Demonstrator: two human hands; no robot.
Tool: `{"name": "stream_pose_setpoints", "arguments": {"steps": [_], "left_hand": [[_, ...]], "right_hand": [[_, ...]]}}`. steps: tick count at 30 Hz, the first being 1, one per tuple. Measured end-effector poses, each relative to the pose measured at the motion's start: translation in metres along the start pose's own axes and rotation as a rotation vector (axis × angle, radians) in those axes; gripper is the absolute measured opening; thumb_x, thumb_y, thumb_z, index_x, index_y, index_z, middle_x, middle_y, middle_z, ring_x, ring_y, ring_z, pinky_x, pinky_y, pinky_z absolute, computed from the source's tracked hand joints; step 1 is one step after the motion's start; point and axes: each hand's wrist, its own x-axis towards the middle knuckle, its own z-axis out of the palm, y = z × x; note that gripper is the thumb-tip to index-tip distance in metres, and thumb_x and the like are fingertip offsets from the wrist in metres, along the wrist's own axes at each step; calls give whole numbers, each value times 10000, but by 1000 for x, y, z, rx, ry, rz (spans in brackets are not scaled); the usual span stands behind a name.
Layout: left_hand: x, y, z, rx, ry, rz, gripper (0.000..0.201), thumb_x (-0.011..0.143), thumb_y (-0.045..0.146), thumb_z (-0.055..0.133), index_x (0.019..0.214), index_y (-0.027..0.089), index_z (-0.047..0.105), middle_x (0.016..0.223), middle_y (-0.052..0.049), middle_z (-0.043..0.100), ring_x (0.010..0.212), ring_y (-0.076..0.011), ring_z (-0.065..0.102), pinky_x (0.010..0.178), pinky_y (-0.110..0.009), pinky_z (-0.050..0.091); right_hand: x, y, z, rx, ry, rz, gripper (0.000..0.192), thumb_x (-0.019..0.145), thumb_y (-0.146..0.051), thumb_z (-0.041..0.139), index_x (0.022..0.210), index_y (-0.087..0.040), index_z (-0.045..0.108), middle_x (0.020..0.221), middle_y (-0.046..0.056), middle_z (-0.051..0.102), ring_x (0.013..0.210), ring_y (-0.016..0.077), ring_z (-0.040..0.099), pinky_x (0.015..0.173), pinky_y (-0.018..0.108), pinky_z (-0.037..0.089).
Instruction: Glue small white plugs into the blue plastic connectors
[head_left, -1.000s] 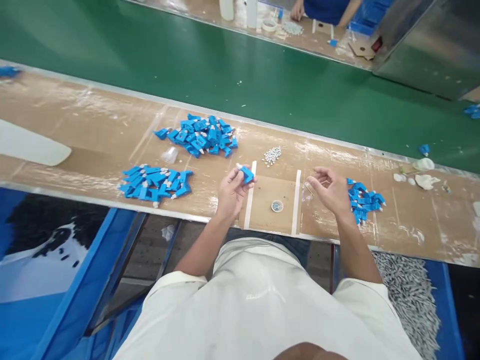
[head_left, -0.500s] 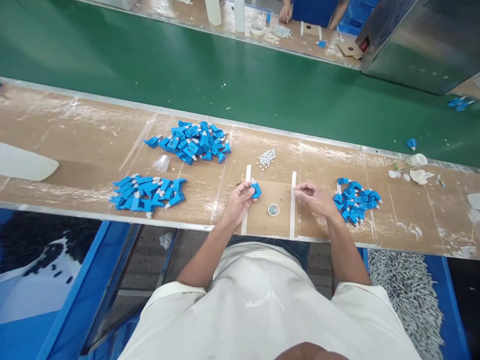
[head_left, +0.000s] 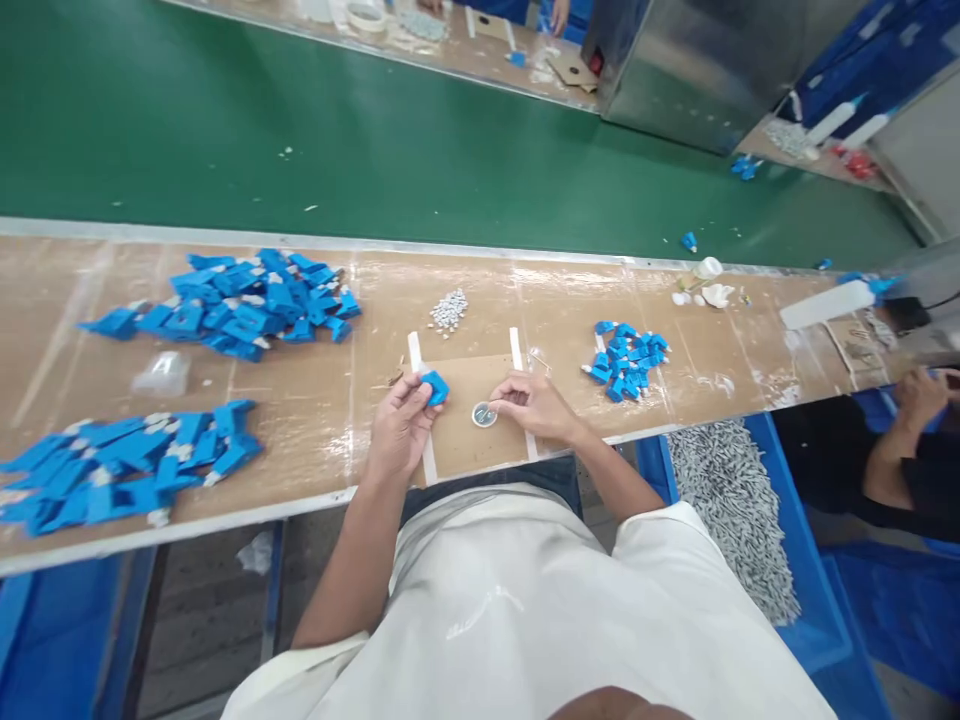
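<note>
Right hand (head_left: 536, 405) had just moved from the right white strip (head_left: 517, 348) to the dish (head_left: 475, 418); couldn't tell if its grip held anything. Left hand (head_left: 399, 425) pinched one blue part (head_left: 436, 388) over the desk (head_left: 480, 290), so both were engaged. Count: one dish, two strips, three blue piles (head_left: 259, 305).

blue piece (head_left: 435, 388) — pinched in left hand (head_left: 400, 425); round dish (head_left: 484, 416) — flat, at right hand (head_left: 538, 406)

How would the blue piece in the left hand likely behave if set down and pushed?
The blue piece looks stiff, given its angular edges. Pinched by the left hand alone, it's probably light. Its flat faces suggest sliding rather than rolling.
</note>
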Motion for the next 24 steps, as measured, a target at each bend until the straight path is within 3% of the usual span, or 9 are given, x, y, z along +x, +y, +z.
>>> {"name": "stream_pose_setpoints", "arguments": {"steps": [3, 9, 12, 18, 24], "left_hand": [[-1, 0, 0, 0, -15, 0, 475, 522, 306, 985, 857, 157, 684, 782, 7, 699, 639, -86, 666, 560, -152, 522], [-4, 0, 4, 1, 30, 21, 497, 482, 302, 1000, 833, 149, 683, 748, 12, 694, 627, -96, 677, 548, -159, 523], [-2, 1, 6, -9, 13, 13, 475, 506, 296, 990, 840, 148, 686, 754, 18, 681, 624, -76, 653, 564, -159, 518], [1, 5, 7, -28, -20, -3, 341, 619, 236, 915, 855, 154, 681, 750, 15, 661, 625, -71, 626, 528, -152, 467], [-10, 6, 16, -51, -121, -147, 310, 649, 247, 881, 841, 119, 674, 682, 2, 636, 562, -79, 598, 474, -160, 445]], "right_hand": [[-8, -5, 4, -158, 36, -147, 137, 925, -285, 666, 869, -178, 729, 845, 37, 636, 724, 150, 565, 704, 291, 473], [-13, 3, 11, -228, 156, -355, 131, 984, -227, 599, 896, -180, 682, 835, 38, 612, 710, 160, 553, 688, 303, 465], [-11, 6, 11, -254, 207, -353, 134, 990, -215, 585, 878, -197, 656, 822, 34, 602, 712, 166, 543, 692, 315, 453], [-5, 10, 6, -225, 155, -305, 154, 969, -249, 594, 826, -201, 622, 825, 27, 606, 712, 156, 553, 669, 312, 447], [-5, 14, -6, 217, 195, -97, 318, 926, -516, 662, 853, -208, 623, 845, 23, 669, 635, 132, 592, 567, 272, 514]]}}
